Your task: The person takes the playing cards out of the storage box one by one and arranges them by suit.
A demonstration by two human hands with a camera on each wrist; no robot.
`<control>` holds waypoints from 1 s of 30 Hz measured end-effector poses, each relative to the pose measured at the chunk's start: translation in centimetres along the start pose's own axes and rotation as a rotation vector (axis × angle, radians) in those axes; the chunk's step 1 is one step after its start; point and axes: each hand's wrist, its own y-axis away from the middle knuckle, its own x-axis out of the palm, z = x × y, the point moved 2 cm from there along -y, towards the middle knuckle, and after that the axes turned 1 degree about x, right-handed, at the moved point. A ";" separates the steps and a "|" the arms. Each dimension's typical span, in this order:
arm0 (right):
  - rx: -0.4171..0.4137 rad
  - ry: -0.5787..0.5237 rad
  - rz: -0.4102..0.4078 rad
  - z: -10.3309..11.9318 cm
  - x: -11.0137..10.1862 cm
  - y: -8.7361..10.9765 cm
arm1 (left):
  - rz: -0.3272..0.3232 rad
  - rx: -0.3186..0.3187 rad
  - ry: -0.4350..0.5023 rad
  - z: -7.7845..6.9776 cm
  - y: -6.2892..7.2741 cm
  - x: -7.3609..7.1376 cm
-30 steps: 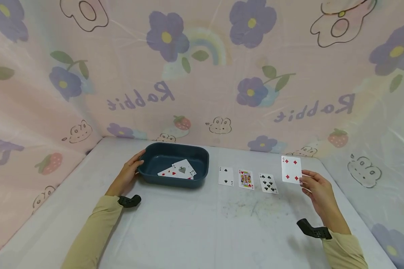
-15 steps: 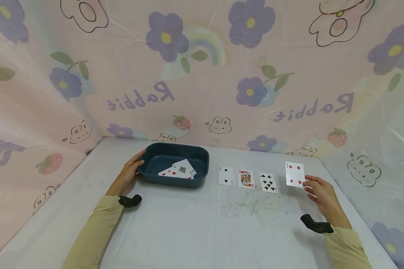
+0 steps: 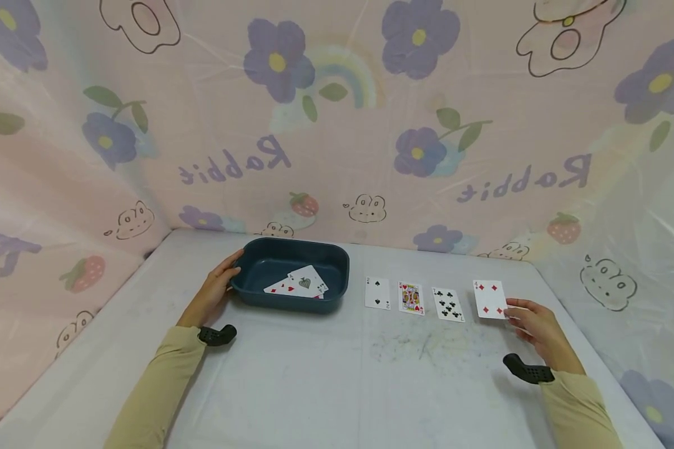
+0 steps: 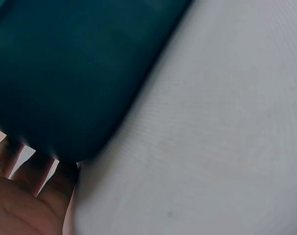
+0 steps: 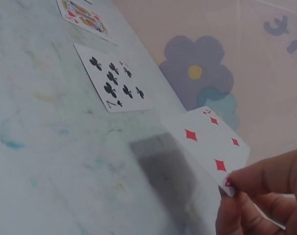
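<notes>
At the right of the head view my right hand (image 3: 543, 330) pinches a four of diamonds playing card (image 3: 489, 300) by its near right corner. The card is face up, just over the table, and casts a shadow in the right wrist view, where thumb and fingers (image 5: 265, 178) meet on its corner. To its left a seven of clubs (image 3: 448, 305), a king of hearts (image 3: 410, 298) and a two of spades (image 3: 377, 294) lie face up in a row. My left hand (image 3: 210, 293) grips the left end of a dark teal basin (image 3: 283, 305), where several cards (image 3: 305, 282) overlap.
A white cloth (image 3: 292, 380) covers the table, with faint smudges (image 3: 421, 346) in front of the card row. Patterned curtains (image 3: 337, 137) rise behind and along both sides. A black wrist device (image 3: 528, 369) sits on each forearm.
My right hand has lowered the four of diamonds toward the table, first drifting right and then slightly back left. The left hand and the basin stay where they were.
</notes>
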 end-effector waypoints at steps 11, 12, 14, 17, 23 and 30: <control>0.015 0.119 0.002 -0.9 -0.2 -0.8 | 0.009 -0.003 -0.019 0.3 -0.2 -0.1; 0.004 0.142 -0.001 -0.9 -0.2 -0.9 | 0.008 -0.003 -0.018 0.3 -0.2 -0.1; -0.007 0.184 -0.012 -0.8 -0.1 -1.1 | 0.005 0.000 -0.024 0.2 -0.3 -0.1; -0.029 0.246 -0.028 -0.7 0.1 -1.3 | 0.002 -0.003 -0.028 0.0 -0.4 -0.2; -0.058 0.304 -0.046 -0.5 0.4 -1.3 | 0.000 0.005 -0.026 -0.1 -0.4 -0.2; -0.065 0.327 -0.045 -0.6 0.3 -1.3 | -0.004 0.000 -0.012 -0.2 -0.1 -0.2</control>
